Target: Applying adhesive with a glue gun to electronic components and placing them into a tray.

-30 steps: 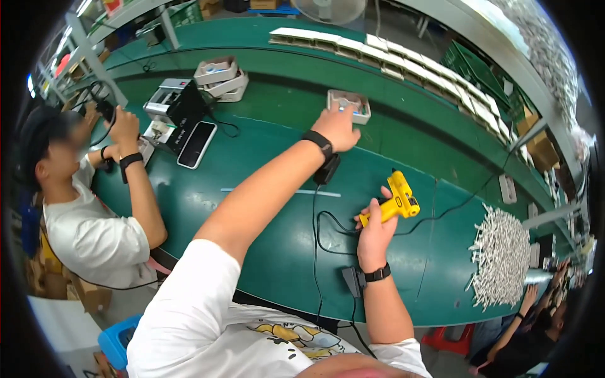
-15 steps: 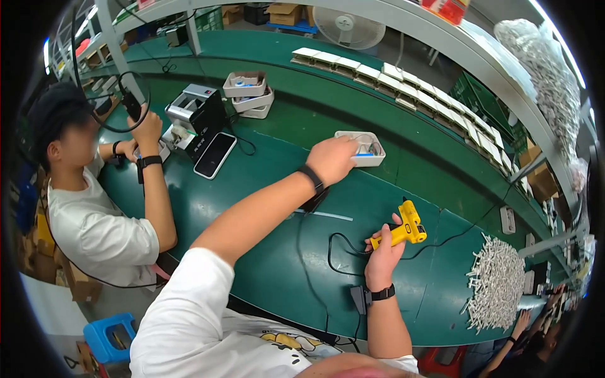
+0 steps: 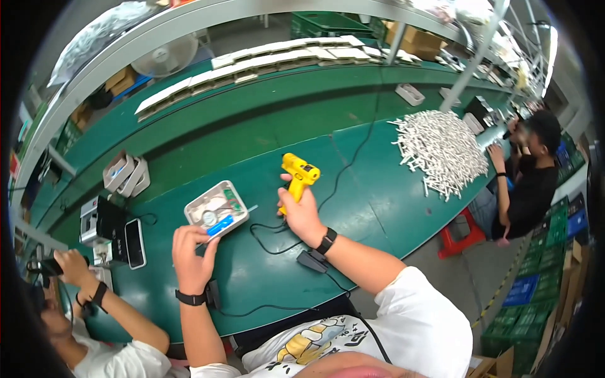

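Note:
My left hand (image 3: 193, 257) grips the near edge of an open white plastic housing (image 3: 203, 194) between thumb and fingers. Inside the housing are a blue cylindrical part (image 3: 220, 225), a green circuit board (image 3: 233, 200), thin wires and a round pale part. In my right hand (image 3: 302, 219) is a yellow hot glue gun (image 3: 294, 179), held by its handle with the nozzle pointing away from me. A black cord (image 3: 268, 251) loops on the table below it. Beside the housing, the end of a translucent stick (image 3: 253, 208) shows.
White parts (image 3: 441, 151) lie heaped on the green table at the right. Stacked white housings (image 3: 126, 173), a black machine (image 3: 104, 223) and a phone (image 3: 135, 242) are at the left. Co-workers sit at both sides. White panels (image 3: 252, 60) line the far shelf.
My left hand has brought the white housing from the far side of the table nearer to me. The view has turned right. My right hand still holds the glue gun.

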`<state>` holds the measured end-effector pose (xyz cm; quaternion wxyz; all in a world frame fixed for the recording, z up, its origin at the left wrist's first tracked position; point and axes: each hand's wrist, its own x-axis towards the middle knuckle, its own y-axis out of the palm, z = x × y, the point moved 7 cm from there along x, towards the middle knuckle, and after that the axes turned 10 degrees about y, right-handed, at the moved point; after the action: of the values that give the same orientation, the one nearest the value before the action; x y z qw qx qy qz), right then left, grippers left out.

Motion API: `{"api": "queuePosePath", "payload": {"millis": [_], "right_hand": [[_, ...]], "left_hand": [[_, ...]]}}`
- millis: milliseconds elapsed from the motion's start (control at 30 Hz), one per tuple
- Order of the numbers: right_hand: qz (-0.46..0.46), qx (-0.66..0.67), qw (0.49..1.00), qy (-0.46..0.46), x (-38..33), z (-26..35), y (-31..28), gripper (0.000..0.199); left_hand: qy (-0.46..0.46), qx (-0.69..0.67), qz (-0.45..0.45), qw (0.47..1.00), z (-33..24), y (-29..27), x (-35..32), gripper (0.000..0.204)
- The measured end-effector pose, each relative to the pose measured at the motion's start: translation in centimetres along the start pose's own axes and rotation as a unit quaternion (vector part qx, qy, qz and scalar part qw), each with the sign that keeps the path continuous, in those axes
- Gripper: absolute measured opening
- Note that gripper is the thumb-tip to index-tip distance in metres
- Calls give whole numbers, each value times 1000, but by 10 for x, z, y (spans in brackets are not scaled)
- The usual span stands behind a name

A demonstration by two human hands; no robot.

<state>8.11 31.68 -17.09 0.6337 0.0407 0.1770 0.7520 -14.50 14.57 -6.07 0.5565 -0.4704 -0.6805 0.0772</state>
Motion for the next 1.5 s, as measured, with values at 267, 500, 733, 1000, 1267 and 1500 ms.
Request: {"api": "queuePosePath", "payload": {"millis": [267,500,733,1000,1267,1500], "right_hand": [[9,-21,1000,21,2,0,1,39],[16,-21,999,27,1,5,3,39],[49,-57,997,8,-3,-2,16,38],[20,-44,999,-3,-1,5,6,36],[25,-30,999,8,-1,5,6,36],[12,-59,998,25,0,9,4,38]], "left_hand": [[0,-6,-43,999,-3,-4,-4,26],[6,7,-42,999,-9,1,-3,27],[32,-12,-36,999,-27,-5,-9,29],[7,-37,-40,998,-12,4,-5,29],[10,-46,-46,998,-8,0,-10,30],[30,-20,-15,999,-13,-15,2,29]]}}
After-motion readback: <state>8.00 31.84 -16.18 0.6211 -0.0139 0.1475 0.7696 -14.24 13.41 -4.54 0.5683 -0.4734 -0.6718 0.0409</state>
